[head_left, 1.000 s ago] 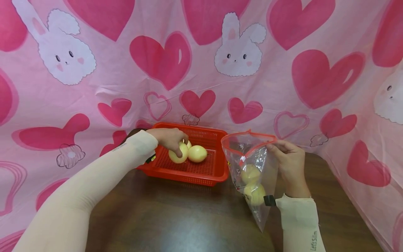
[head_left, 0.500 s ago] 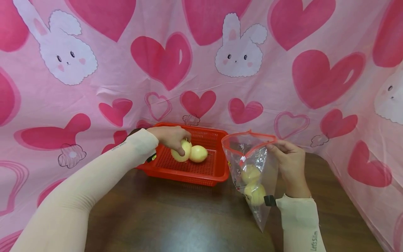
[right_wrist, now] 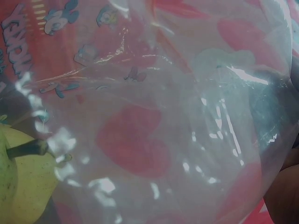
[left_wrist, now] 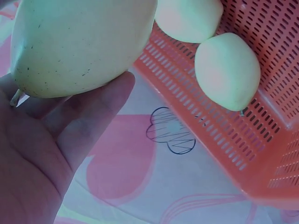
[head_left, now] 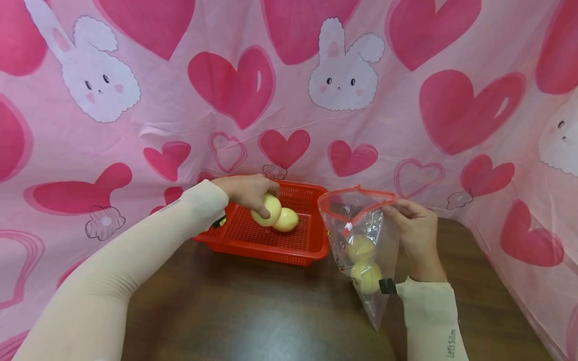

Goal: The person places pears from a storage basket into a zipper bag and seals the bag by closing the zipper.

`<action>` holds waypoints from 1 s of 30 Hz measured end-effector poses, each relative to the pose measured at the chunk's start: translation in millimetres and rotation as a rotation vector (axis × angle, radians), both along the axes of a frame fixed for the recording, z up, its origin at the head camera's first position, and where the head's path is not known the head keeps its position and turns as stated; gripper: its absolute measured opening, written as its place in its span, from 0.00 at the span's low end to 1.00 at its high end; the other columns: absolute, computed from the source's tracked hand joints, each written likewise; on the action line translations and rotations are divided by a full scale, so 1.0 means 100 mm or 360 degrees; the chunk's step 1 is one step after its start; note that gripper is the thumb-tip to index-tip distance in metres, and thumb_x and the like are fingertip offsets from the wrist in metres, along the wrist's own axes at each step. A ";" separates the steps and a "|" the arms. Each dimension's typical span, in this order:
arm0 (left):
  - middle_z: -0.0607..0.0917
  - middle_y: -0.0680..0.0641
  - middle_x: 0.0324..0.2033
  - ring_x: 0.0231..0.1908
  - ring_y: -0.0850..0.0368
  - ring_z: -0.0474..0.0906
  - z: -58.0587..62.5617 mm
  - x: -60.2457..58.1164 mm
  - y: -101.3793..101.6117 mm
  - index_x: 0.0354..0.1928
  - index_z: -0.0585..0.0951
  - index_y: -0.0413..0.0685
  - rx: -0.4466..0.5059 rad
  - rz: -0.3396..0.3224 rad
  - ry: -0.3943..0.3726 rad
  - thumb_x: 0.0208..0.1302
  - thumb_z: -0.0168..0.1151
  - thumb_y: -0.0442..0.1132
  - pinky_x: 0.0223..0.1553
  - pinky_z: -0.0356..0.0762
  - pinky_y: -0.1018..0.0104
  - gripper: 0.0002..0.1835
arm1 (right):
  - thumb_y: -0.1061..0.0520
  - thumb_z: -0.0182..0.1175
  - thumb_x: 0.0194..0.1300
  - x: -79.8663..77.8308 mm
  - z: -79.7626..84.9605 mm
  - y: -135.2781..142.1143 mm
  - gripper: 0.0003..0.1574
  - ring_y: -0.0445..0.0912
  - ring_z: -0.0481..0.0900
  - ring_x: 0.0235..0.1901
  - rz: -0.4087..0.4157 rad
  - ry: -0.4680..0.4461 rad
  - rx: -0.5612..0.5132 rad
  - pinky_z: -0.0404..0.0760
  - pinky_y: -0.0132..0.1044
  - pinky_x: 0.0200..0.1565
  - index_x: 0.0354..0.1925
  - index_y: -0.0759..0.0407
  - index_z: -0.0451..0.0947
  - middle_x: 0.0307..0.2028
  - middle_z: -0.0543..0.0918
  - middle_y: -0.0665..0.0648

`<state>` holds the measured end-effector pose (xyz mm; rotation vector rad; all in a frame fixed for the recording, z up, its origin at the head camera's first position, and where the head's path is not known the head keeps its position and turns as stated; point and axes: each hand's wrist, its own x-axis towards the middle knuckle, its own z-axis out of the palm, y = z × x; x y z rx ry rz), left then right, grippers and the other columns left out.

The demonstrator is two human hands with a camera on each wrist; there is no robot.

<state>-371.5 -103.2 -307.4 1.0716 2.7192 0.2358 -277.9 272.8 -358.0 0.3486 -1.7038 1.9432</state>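
Note:
My left hand [head_left: 248, 192] grips a pale yellow pear [head_left: 269, 209] above the red basket. Up close in the left wrist view, this pear [left_wrist: 84, 42] shows dark specks and a short stem. Two other pears lie in the basket there; the nearer pear [left_wrist: 227, 70] is whole in view. In the head view only one lying pear [head_left: 286, 220] shows. My right hand [head_left: 417, 230] pinches the red-edged mouth of a clear zip bag [head_left: 386, 235] and keeps it upright. Inside are two pears, the lower pear [head_left: 366, 277] beneath the other. A stemmed pear [right_wrist: 28, 182] appears through the plastic.
The red perforated basket [head_left: 262, 254] stands at the back of the dark wooden table [head_left: 253, 306], left of the bag. Behind and to the right hangs a pink cloth [head_left: 289, 90] with hearts and rabbits. A white zip slider [head_left: 348, 227] sits on the bag's mouth.
My left hand has lifted its pear a little and shifted right within the basket's area. The right hand and the bag have hardly moved.

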 end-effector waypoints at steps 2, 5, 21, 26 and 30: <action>0.81 0.58 0.34 0.34 0.57 0.76 0.03 0.01 0.01 0.45 0.79 0.63 0.0013 -0.0001 -0.0003 0.45 0.73 0.53 0.33 0.77 0.64 0.23 | 0.75 0.69 0.52 0.00 0.00 0.00 0.16 0.43 0.84 0.31 0.0001 0.0010 -0.0006 0.81 0.30 0.39 0.42 0.77 0.82 0.30 0.87 0.55; 0.81 0.58 0.36 0.36 0.58 0.76 0.08 0.03 0.04 0.47 0.79 0.63 0.0025 -0.0005 0.0006 0.45 0.73 0.53 0.34 0.77 0.64 0.24 | 0.75 0.69 0.52 -0.01 -0.01 0.01 0.16 0.43 0.85 0.32 0.0005 0.0026 -0.0007 0.81 0.30 0.39 0.42 0.78 0.81 0.31 0.88 0.55; 0.80 0.60 0.39 0.40 0.58 0.73 0.23 0.07 0.12 0.47 0.82 0.63 0.0087 -0.0125 0.0101 0.45 0.74 0.53 0.38 0.76 0.65 0.23 | 0.74 0.70 0.52 0.00 0.00 0.02 0.17 0.44 0.85 0.34 -0.0006 0.0008 0.0022 0.81 0.30 0.41 0.43 0.76 0.82 0.33 0.88 0.56; 0.80 0.60 0.38 0.40 0.59 0.74 0.27 0.07 0.18 0.46 0.82 0.61 0.0180 -0.0165 0.0132 0.47 0.74 0.53 0.40 0.75 0.64 0.22 | 0.74 0.69 0.52 0.00 0.00 0.02 0.17 0.44 0.85 0.34 0.0002 0.0018 0.0019 0.81 0.30 0.42 0.43 0.76 0.82 0.33 0.88 0.56; 0.81 0.59 0.39 0.40 0.59 0.75 0.30 0.06 0.22 0.49 0.81 0.56 0.0249 -0.0180 0.0111 0.48 0.74 0.53 0.42 0.75 0.64 0.25 | 0.74 0.69 0.52 0.01 0.00 0.02 0.17 0.43 0.85 0.34 0.0015 0.0016 0.0005 0.81 0.30 0.42 0.43 0.77 0.82 0.33 0.88 0.56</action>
